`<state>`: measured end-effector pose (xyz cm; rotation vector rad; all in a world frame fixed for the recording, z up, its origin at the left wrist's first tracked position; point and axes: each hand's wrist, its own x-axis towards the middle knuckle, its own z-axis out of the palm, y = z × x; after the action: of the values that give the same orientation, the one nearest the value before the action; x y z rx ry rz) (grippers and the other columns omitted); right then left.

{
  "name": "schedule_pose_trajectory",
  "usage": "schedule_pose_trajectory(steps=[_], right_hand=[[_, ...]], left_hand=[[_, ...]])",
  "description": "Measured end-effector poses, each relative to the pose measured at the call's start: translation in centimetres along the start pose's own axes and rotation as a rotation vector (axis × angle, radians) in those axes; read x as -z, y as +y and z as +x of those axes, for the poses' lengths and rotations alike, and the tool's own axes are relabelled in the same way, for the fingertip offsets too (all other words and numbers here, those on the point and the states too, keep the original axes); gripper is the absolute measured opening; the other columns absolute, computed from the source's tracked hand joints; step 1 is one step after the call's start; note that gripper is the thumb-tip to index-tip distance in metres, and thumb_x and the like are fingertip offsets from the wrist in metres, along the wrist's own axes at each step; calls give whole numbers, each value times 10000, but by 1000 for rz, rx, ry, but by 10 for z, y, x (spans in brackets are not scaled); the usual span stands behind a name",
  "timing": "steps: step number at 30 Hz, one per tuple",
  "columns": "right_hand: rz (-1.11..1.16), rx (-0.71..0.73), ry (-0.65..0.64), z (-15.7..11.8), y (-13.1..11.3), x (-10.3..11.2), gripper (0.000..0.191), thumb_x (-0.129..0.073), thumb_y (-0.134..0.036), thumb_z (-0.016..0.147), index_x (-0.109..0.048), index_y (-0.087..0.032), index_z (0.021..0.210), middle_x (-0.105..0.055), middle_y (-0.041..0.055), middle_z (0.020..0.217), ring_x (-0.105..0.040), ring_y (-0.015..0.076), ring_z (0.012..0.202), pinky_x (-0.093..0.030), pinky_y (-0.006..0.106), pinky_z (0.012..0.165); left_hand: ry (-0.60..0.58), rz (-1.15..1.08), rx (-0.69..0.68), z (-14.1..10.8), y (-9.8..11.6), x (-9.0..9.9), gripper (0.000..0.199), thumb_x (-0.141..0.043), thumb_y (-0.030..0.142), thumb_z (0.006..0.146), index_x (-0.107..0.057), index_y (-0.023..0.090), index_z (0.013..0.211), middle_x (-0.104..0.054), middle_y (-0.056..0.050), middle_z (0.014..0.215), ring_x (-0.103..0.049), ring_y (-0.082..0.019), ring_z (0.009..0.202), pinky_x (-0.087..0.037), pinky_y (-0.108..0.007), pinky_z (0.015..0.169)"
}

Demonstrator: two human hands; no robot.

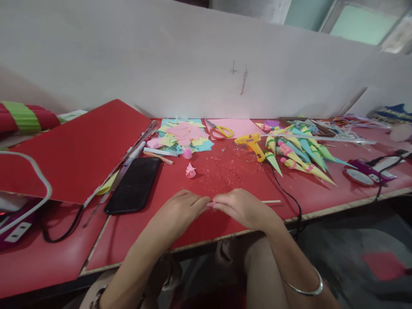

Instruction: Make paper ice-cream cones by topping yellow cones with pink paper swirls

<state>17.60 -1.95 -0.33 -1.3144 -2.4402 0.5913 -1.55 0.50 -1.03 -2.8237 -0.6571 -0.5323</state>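
Black phone [133, 185] lies near left hand [183, 209], pink paper curl [190, 171] just ahead.

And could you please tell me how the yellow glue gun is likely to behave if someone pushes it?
The yellow glue gun would probably slide rather than roll, since its angled shape lies on its side. Its hard-looking body should stay stiff. The black cord near it, if attached, may drag or tug.

Left hand [185, 210], right hand [241, 207], fingers [202, 201] pinched
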Motion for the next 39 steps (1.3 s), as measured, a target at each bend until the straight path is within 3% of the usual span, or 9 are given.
schedule_pose_trajectory(steps=[5,12,19,24,30,34,39], right_hand=[[129,-28,4,0,-1,1,361,-354,-337,911,-625,-152,760,-633,26,668,-523,101,595,-301,216,576],[283,10,47,0,-3,3,316,-390,-305,898,-609,-143,737,-561,-17,601,-467,74,555,-312,191,564],[444,26,-71,-4,-2,10,319,-376,-283,899,-623,-127,771,-416,-57,504,-403,53,467,-314,169,503],[410,77,-67,-4,-1,12,304,-388,-266,893,-649,-129,817,-453,-50,523,-401,55,474,-313,174,507],[362,137,105,-3,-1,5,256,-451,-300,869,-650,-140,886,-654,22,743,-541,88,640,-372,178,598],[356,144,129,-3,-1,3,294,-412,-313,888,-652,-143,899,-682,41,810,-582,101,699,-394,184,645],[363,146,120,-2,-3,1,302,-390,-308,898,-650,-155,895,-686,42,831,-594,106,725,-399,191,667]], left_hand=[[53,80,-30,3,1,2,237,-348,91,864,-579,130,828,-666,-37,647,-602,-167,555,-446,-283,551],[261,136,-77,-1,-1,6,281,-302,88,888,-579,133,896,-711,-32,741,-625,-133,577,-435,-264,586],[338,-127,-75,-5,0,3,183,-430,155,879,-564,158,1003,-722,-9,778,-620,-91,593,-442,-235,589],[420,-265,23,0,5,3,128,-498,230,851,-618,203,889,-697,37,643,-562,-67,484,-467,-219,586],[512,-492,177,0,7,3,92,-569,229,800,-652,223,839,-698,28,633,-560,-81,508,-475,-200,531],[499,-671,280,-2,8,4,100,-596,190,776,-670,221,835,-691,29,597,-582,-90,517,-478,-201,524],[479,-707,336,-1,9,7,103,-585,235,783,-684,204,781,-682,23,562,-588,-96,493,-482,-203,503]])
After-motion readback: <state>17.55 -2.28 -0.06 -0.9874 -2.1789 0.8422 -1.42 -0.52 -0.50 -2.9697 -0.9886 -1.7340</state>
